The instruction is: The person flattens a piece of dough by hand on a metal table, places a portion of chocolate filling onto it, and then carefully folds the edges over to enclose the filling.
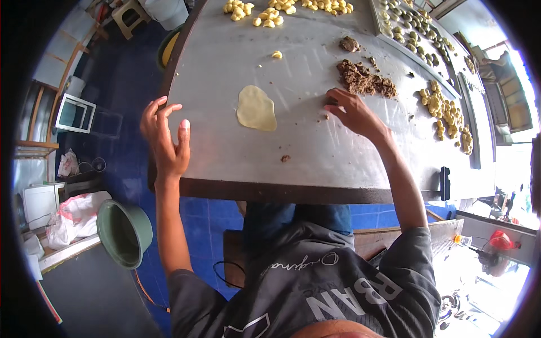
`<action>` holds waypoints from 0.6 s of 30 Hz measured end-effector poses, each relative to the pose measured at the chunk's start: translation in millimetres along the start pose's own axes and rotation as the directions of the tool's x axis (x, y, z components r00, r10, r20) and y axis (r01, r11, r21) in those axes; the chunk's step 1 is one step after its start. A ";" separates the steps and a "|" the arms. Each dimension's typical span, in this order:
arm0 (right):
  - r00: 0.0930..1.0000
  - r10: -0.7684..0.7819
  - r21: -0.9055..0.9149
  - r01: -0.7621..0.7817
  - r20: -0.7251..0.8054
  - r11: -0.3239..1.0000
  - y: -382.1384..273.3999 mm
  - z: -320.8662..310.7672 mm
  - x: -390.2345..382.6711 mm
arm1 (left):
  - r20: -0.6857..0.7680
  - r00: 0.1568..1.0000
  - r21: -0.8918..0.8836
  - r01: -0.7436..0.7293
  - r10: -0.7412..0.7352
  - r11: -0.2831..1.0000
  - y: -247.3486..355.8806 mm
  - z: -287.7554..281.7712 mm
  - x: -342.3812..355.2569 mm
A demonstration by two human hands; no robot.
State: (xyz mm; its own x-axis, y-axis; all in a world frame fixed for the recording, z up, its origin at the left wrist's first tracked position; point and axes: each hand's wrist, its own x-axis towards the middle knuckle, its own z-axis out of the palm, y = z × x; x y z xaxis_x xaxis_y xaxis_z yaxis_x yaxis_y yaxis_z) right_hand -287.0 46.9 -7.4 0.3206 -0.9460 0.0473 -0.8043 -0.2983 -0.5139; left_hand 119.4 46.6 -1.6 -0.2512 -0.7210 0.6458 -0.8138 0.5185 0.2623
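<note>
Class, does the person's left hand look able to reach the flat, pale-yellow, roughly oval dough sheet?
Probably yes: the left hand is open, seemingly empty, and only bare grey metal tabletop shows between it and the dough sheet.

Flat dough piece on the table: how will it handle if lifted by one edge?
The dough piece will likely droop, as it looks thin and soft-edged. It's probably light for its spread, given that thinness. It may cling a bit or stretch when peeled, since it lies flat against the tabletop.
</note>
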 end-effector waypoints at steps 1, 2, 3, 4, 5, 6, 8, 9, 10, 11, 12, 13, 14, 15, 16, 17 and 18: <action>1.000 0.011 0.043 -0.010 -0.028 0.999 -5.6 -3.6 2.3 | -0.004 1.000 -0.039 0.017 -0.017 0.999 -0.8 -1.6 -0.5; 0.998 0.024 0.086 -0.019 -0.055 0.996 -11.1 -7.9 3.9 | -0.008 0.999 -0.078 0.033 -0.034 0.996 -1.1 -3.0 -0.8; 0.993 0.082 0.106 -0.074 -0.082 0.992 -18.4 -11.7 2.1 | -0.005 0.999 -0.077 0.035 -0.035 0.996 -0.7 -5.1 -1.8; 0.993 0.086 0.105 -0.077 -0.083 0.991 -24.8 -5.4 -1.6 | 0.004 0.999 -0.071 0.040 -0.040 0.997 0.2 -6.4 -2.2; 0.985 0.007 0.173 0.023 -0.174 0.985 -29.1 2.7 -5.9 | 0.012 0.999 -0.064 0.046 -0.045 0.997 1.1 -6.8 -2.4; 0.961 -0.064 0.230 0.129 -0.268 0.965 -29.2 11.8 -11.3 | 0.013 0.999 -0.066 0.046 -0.045 0.997 1.2 -6.6 -2.8; 0.946 -0.213 -0.163 0.177 -0.245 0.971 -20.5 44.8 -25.0 | 0.011 1.000 -0.066 0.027 -0.026 0.997 3.3 -2.2 1.2; 0.962 -0.154 -0.088 0.137 -0.225 0.987 -21.3 42.1 -26.6 | 0.010 1.000 -0.066 0.024 -0.024 0.998 3.4 -2.1 2.0; 0.975 -0.102 -0.011 0.102 -0.200 0.995 -26.7 35.3 -23.7 | 0.013 1.000 -0.052 0.027 -0.026 0.998 2.9 -3.5 1.7; 0.972 -0.048 0.063 0.065 -0.230 0.996 -28.0 30.1 -18.8 | 0.022 0.999 -0.039 0.029 -0.028 0.999 3.1 -5.2 0.3; 0.967 0.008 0.139 0.029 -0.256 0.990 -30.2 24.4 -13.8 | 0.025 0.999 -0.034 0.030 -0.029 0.999 2.3 -6.5 -1.6; 0.954 0.062 0.251 0.014 -0.292 0.968 -42.7 16.5 -11.8 | 0.008 1.000 -0.027 0.020 -0.020 0.999 1.9 -5.5 -0.7; 0.953 0.062 0.249 0.014 -0.297 0.968 -41.0 21.4 -10.7 | -0.008 1.000 -0.020 0.010 -0.011 1.000 1.7 -4.3 0.3; 0.953 -0.167 0.032 0.181 -0.255 0.983 -34.2 31.5 -10.2 | -0.011 1.000 -0.022 0.006 -0.006 1.000 2.3 -3.4 0.6; 0.913 -0.374 -0.176 0.346 -0.166 0.922 -34.4 35.2 -8.2 | -0.010 1.000 -0.022 0.008 -0.008 1.000 2.5 -2.1 0.8; 0.962 -0.233 -0.140 0.213 -0.144 0.967 -31.8 33.2 -6.5 | -0.010 1.000 -0.023 0.009 -0.009 1.000 2.6 -1.2 2.0; 0.989 -0.116 -0.100 0.107 -0.095 0.989 -24.1 21.3 -5.2 | -0.013 1.000 -0.029 -0.001 0.000 1.000 2.6 -0.6 4.3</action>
State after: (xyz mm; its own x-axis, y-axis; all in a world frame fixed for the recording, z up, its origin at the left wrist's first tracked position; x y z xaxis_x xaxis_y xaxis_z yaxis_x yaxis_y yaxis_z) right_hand -258.6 61.7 -13.5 0.3632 -0.9126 0.1879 -0.8113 -0.4089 -0.4179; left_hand 116.5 45.2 2.4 -0.2448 -0.7147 0.6552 -0.7982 0.5321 0.2823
